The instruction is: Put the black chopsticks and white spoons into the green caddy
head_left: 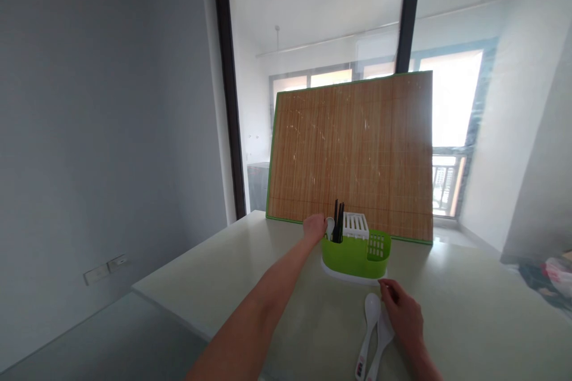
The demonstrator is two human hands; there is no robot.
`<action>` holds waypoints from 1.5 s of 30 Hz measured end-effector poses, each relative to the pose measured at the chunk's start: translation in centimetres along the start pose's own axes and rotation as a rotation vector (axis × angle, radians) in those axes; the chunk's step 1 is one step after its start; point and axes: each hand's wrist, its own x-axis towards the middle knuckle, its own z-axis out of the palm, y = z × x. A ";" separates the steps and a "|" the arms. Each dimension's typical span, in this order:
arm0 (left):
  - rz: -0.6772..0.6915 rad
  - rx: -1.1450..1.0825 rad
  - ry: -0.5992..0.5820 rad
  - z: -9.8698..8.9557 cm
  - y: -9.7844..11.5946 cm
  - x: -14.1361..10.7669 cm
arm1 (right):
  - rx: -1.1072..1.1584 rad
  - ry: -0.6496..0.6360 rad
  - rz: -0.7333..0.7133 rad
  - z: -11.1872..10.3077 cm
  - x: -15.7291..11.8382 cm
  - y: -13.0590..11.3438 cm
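Observation:
A green utensil holder [346, 259] with a white base [353, 278] stands on the table. Black chopsticks [338, 226] and a small white spoon [330, 227] stick up from its left end, beside a white slotted piece [356, 225]. At that left end my left hand [315, 227] is closed right next to the spoon; its fingertips are hidden. My right hand [402, 312] is closed in a pinch by the base's front right edge, its grip unclear. Under and beside it lie a white spoon [372, 309] and a second white long-handled utensil [384, 333], partly covered.
A bamboo mat board [353, 149] with green edging leans upright behind the holder, against a dark-framed glass partition [230, 95]. The pale table [214, 268] has its left edge in view. A grey wall [102, 131] with sockets [105, 269] stands on the left.

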 end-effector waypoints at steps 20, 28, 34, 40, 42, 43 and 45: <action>0.186 -0.355 -0.470 7.1 3.3 -14.6 | 0.108 0.021 0.084 0.3 0.2 1.1; 0.156 -0.399 -0.536 8.2 3.5 -14.7 | 0.106 0.016 0.081 0.2 0.3 1.0; 0.168 -0.437 -0.451 6.0 2.3 -13.8 | 0.116 0.021 0.070 0.1 0.3 0.8; 0.187 -0.597 -0.095 -3.0 1.0 -9.8 | 0.094 -0.008 0.093 0.3 0.4 0.8; 0.200 -0.634 0.087 -6.3 1.0 -7.8 | 0.083 -0.018 0.088 0.3 0.4 0.8; 0.210 -0.629 0.171 -7.7 1.1 -6.8 | 0.079 -0.021 0.085 0.3 0.3 0.9; 0.219 -0.563 0.304 -9.6 1.2 -5.0 | 0.074 -0.024 0.082 0.3 0.3 1.0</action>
